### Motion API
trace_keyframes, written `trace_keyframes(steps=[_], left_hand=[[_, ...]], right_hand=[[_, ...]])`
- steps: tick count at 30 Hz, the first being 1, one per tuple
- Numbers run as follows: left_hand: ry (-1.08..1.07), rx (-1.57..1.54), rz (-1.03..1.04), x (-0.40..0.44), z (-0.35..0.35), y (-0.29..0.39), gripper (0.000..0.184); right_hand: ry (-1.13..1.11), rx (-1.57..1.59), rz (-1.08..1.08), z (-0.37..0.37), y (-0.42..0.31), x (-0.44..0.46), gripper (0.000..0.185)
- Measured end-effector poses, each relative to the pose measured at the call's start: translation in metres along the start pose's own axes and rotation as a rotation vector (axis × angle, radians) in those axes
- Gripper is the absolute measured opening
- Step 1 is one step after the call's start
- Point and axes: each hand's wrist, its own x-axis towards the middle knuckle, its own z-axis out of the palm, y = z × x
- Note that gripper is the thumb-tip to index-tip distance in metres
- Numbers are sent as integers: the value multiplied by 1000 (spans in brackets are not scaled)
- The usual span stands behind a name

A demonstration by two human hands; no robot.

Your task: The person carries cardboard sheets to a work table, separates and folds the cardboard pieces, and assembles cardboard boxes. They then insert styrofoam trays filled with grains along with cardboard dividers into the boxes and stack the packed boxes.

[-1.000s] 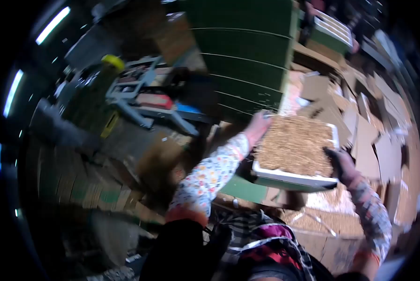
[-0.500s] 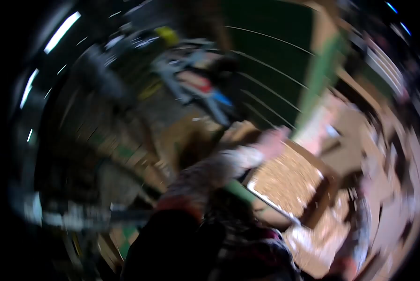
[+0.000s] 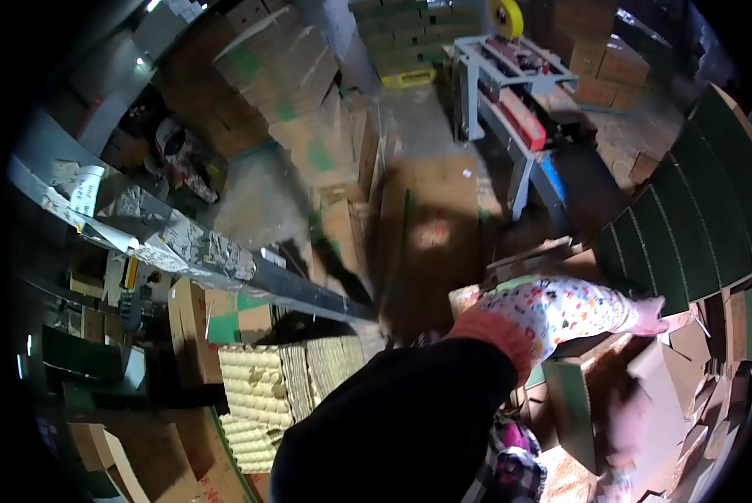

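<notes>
An open green-and-brown cardboard box stands at the lower right, its inside mostly hidden. Past its far side reaches my left hand, in a floral sleeve. Its fingers look closed at a cardboard edge near the dark green stack; what they grip is too small to make out. Blurred by motion, my right hand is over the right side of the box, against a pale cardboard flap. Its fingers are not clear enough to tell their grip.
A dark green stack rises beyond my left hand. Loose cardboard lies at the right edge. A metal-framed machine stands ahead, with flattened cartons left of it. Egg trays are at lower left, below a metal beam. A person is at upper left.
The view has swung left, bringing the beam and egg trays into sight. The shavings-filled white-rimmed tray, earlier between my hands and then inside a brown box, no longer shows.
</notes>
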Motion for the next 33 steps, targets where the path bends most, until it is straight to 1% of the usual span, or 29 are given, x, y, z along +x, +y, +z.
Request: trace_keyframes(steps=[1, 2, 3, 5, 6, 7, 8, 9, 10, 11, 12, 13, 14, 15, 16, 17, 18, 19, 20, 21, 22, 23, 24, 25, 26, 27, 29, 30, 33], left_hand=[[105, -60, 117, -5, 10, 1, 45], [143, 493, 320, -23, 10, 18, 39], [169, 1069, 522, -40, 0, 31, 33], [-203, 1146, 988, -54, -7, 29, 26], [-626, 1429, 702, -86, -21, 65, 24], [-752, 1331, 656, -97, -27, 66, 25], [-806, 1221, 627, -101, -26, 60, 26], [-848, 1113, 593, -100, -18, 54, 28], [-901, 1025, 558, -97, -10, 50, 30], [-980, 946, 517, -92, -2, 49, 33], [-1068, 851, 460, -84, 1, 55, 35], [-1141, 793, 417, -76, -6, 62, 38], [-1171, 738, 405, -69, -17, 70, 41], [-1088, 732, 470, -67, -33, 78, 44], [-665, 792, 705, -70, -42, 71, 42], [-207, 832, 823, -74, -52, 65, 41], [80, 891, 783, -66, -58, 49, 40], [-71, 487, 427, -72, -64, 40, 43], [-65, 70, 79, -79, -70, 31, 45], [-160, -219, -196, -79, -61, 17, 47], [24, 376, 136, -93, -39, 14, 52], [-26, 727, 336, -101, -25, 26, 56], [-6, 1065, 563, -110, -11, 38, 61], [-248, 1150, 631, -114, -8, 64, 66], [-453, 1385, 464, -117, 1, 71, 68], [-593, 1399, 387, -115, 6, 62, 67], [-851, 1407, 232, -105, 17, 19, 66], [-884, 1465, 311, -97, 21, -1, 66], [-1000, 1113, 173, -63, 16, 9, 64]], right_hand=[[-80, -109, 4, 16, -7, 7, 41], [-147, -150, -20, 48, -7, 21, 38], [-63, 34, 101, 29, -18, 16, 35], [-346, 781, 271, -34, -42, 3, 34], [-233, 611, 238, -47, -16, -6, 32], [129, 454, 64, -35, -5, -15, 31], [160, 320, 92, -16, 9, -16, 42], [-179, -34, 324, -25, -53, -20, 61], [-104, -111, -187, 29, 94, -21, 70], [-12, -276, -159, 26, 75, -26, 68], [-150, 278, 66, -6, 32, -23, 59], [-262, 209, 384, -46, 0, -23, 48], [35, 394, 296, -49, 44, -33, 43], [338, 529, 168, -50, 84, -55, 38], [498, 460, 147, -68, 83, -74, 38], [647, 394, 102, -83, 80, -81, 38], [623, 678, 187, -88, 107, -95, 40], [477, 931, 356, -87, 116, -102, 45], [280, 1050, 441, -82, 119, -101, 47], [69, 1158, 517, -80, 125, -95, 51], [-15, 1128, 482, -55, 157, -90, 54], [-93, 1093, 436, -31, 188, -83, 57], [-122, 1077, 327, -33, 186, -79, 60], [-149, 1283, 293, -33, 194, -77, 56], [-71, 1274, 275, -29, 197, -77, 54], [5, 1262, 262, -24, 198, -79, 51], [-26, 1166, 398, -32, 188, -79, 47], [-44, 1113, 421, -37, 181, -78, 47], [-60, 1166, 414, -33, 176, -83, 41]])
